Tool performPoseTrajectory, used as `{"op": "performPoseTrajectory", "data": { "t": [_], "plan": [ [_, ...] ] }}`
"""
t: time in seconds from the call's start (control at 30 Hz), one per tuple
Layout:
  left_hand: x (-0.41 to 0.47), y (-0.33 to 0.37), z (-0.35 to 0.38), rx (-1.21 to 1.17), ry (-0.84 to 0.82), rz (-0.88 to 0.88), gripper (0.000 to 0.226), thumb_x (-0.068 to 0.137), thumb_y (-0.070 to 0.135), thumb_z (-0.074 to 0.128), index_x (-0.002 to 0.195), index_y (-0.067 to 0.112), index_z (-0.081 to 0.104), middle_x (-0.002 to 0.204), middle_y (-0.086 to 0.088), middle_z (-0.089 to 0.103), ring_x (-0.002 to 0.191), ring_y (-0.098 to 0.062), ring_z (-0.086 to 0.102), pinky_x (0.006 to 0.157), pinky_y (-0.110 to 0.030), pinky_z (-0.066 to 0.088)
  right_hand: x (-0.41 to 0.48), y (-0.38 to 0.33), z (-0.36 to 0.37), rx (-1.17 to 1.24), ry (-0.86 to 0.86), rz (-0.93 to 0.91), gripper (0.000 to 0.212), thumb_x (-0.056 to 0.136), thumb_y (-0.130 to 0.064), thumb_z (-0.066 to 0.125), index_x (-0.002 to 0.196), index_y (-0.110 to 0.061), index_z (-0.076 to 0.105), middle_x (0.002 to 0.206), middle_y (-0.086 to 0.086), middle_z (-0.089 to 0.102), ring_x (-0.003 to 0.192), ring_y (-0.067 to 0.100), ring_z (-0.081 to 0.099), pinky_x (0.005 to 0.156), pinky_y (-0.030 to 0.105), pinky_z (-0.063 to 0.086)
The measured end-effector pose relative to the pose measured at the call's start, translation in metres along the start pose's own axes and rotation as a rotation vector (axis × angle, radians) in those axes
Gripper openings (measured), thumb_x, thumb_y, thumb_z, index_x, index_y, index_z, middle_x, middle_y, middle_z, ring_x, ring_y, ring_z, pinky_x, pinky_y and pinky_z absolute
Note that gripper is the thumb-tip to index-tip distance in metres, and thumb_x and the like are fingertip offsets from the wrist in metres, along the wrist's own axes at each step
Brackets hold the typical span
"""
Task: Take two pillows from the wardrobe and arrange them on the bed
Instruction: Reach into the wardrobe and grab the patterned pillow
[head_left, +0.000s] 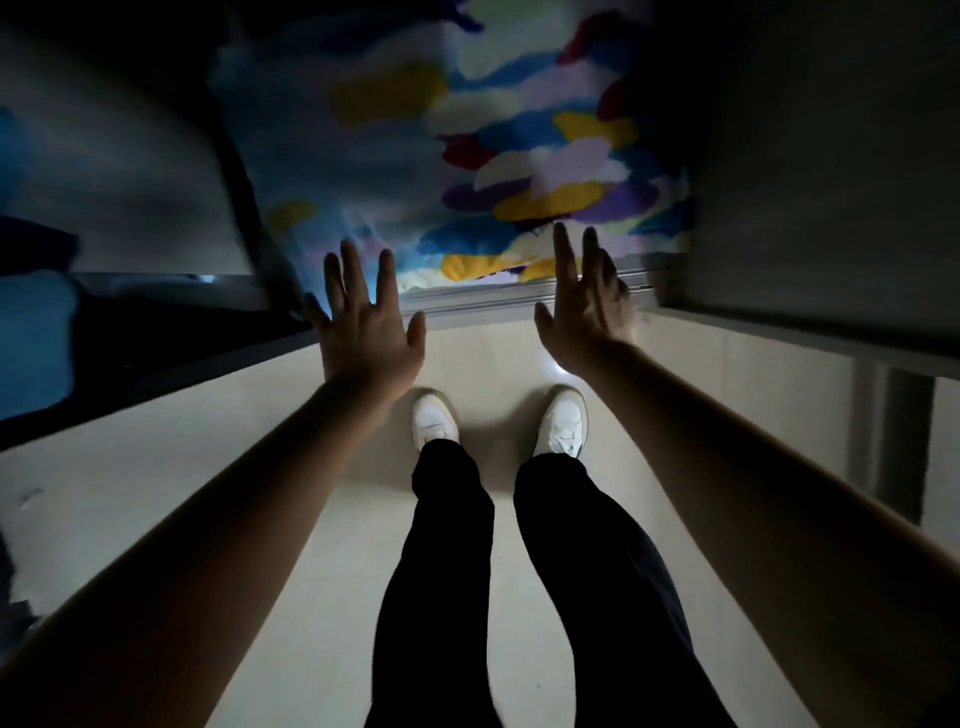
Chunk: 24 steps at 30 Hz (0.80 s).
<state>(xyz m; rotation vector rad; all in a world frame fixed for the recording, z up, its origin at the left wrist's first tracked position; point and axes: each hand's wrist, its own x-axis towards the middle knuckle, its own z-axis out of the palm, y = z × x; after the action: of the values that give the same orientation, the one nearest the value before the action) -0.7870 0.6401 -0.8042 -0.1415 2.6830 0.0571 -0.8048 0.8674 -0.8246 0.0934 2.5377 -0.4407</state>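
Observation:
A pillow (498, 156) with blue, yellow, white, purple and red patches fills the open wardrobe compartment straight ahead, its lower edge resting just above the sliding track (467, 301). My left hand (363, 322) is stretched out with fingers spread, just below the pillow's lower left corner and not gripping it. My right hand (582, 312) is also spread open, its fingertips reaching the pillow's lower right edge. Both hands hold nothing. The scene is dim and blurred.
A grey wardrobe door (810, 182) stands on the right and another panel (114, 171) on the left. Blue fabric (36, 338) shows at the far left edge. My legs in black trousers and white shoes (563, 421) stand on the pale tiled floor (234, 467).

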Motion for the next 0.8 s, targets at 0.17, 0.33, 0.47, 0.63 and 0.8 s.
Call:
{"op": "performPoseTrajectory", "data": {
  "t": [0.17, 0.33, 0.47, 0.63, 0.8],
  "plan": [
    [0.073, -0.012, 0.103, 0.045, -0.063, 0.030, 0.087, 0.084, 0.043, 0.063, 0.153, 0.019, 0.017, 0.162, -0.020, 0.005, 0.148, -0.041, 0.009, 0.111, -0.067, 0.019, 0.064, 0.029, 0.102, -0.086, -0.017, -0.039, 0.088, 0.095, -0.029, 0.057, 0.159, -0.019, -0.003, 0.166, 0.018, -0.003, 0.151, 0.040, 0.009, 0.119, 0.050, 0.021],
    [0.117, -0.007, 0.187, 0.053, -0.054, 0.031, 0.107, 0.072, 0.054, 0.072, 0.154, 0.024, 0.010, 0.161, -0.023, 0.003, 0.147, -0.043, 0.008, 0.111, -0.070, 0.016, 0.125, 0.050, 0.163, -0.235, 0.112, -0.131, 0.085, 0.094, -0.031, 0.058, 0.159, -0.020, 0.005, 0.166, 0.019, -0.001, 0.150, 0.048, -0.001, 0.121, 0.062, 0.010],
    [0.133, -0.001, 0.212, 0.054, 0.080, 0.042, 0.097, 0.078, 0.047, 0.069, 0.153, 0.028, 0.011, 0.162, -0.020, 0.004, 0.147, -0.045, 0.005, 0.110, -0.072, 0.011, 0.150, 0.059, 0.184, -0.310, 0.193, -0.182, 0.076, 0.096, -0.027, 0.054, 0.159, -0.022, 0.012, 0.166, 0.017, 0.005, 0.148, 0.052, 0.001, 0.119, 0.066, 0.010],
    [0.139, -0.002, 0.179, -0.004, 0.074, 0.019, 0.046, 0.099, 0.017, 0.040, 0.143, 0.028, 0.040, 0.161, -0.001, 0.024, 0.146, -0.036, 0.020, 0.112, -0.056, 0.026, 0.136, 0.046, 0.169, -0.264, 0.145, -0.171, 0.084, 0.093, -0.034, 0.060, 0.159, -0.021, 0.010, 0.166, 0.015, 0.003, 0.149, 0.049, 0.000, 0.120, 0.063, 0.009],
    [0.131, -0.020, 0.090, -0.213, 0.244, 0.078, 0.026, 0.079, 0.004, 0.052, 0.099, 0.010, 0.067, 0.110, -0.020, 0.065, 0.106, -0.042, 0.055, 0.082, -0.047, 0.045, 0.129, 0.011, 0.108, -0.326, 0.168, -0.195, 0.090, 0.092, -0.048, 0.059, 0.159, -0.019, 0.006, 0.166, 0.018, 0.000, 0.150, 0.049, 0.000, 0.120, 0.064, 0.005]
  ]
}}
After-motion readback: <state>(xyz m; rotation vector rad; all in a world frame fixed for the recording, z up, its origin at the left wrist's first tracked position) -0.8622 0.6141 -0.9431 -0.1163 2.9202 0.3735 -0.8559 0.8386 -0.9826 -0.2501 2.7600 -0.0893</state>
